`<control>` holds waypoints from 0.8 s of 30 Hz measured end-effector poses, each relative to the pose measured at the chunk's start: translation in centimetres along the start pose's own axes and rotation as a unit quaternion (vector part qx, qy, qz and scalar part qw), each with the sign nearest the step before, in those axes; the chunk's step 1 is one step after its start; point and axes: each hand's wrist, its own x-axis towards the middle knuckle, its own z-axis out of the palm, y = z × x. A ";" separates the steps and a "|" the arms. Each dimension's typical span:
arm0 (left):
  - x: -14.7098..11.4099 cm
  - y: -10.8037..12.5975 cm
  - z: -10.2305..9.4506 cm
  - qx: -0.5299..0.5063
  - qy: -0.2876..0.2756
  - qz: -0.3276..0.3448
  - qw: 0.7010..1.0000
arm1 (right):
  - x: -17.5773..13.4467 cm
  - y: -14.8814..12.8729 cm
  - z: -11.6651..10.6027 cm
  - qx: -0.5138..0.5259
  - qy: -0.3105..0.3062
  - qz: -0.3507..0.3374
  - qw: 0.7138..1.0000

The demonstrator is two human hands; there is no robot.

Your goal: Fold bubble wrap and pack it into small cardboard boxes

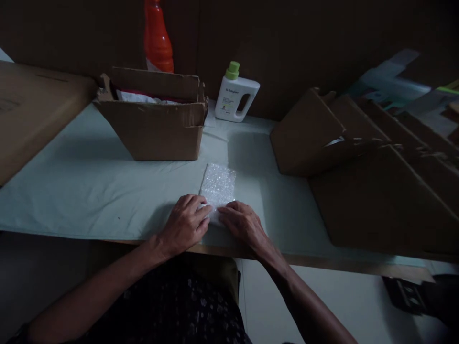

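Note:
A small rectangular bubble-wrap packet [218,184] lies flat on the pale green cloth close to the table's front edge. My left hand [187,220] rests at its near left corner, fingers bent and closed on the wrap. From the right, my right hand [242,220] grips the near end of the same packet, thumb and fingers pressed together. The fingertips of both hands almost meet there. Whatever the wrap may contain cannot be made out.
An open cardboard box [165,131] with packets inside stands behind, left of a white jug with a green cap [234,98]. An orange bottle [158,40] is at the back. Cardboard bins [380,196] line the right; a large carton [39,110] sits left.

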 end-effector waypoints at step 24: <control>1.2 -1.4 0.5 -0.072 0.004 -0.010 0.997 | -0.7 0.1 -0.8 -0.008 0.010 -0.051 0.999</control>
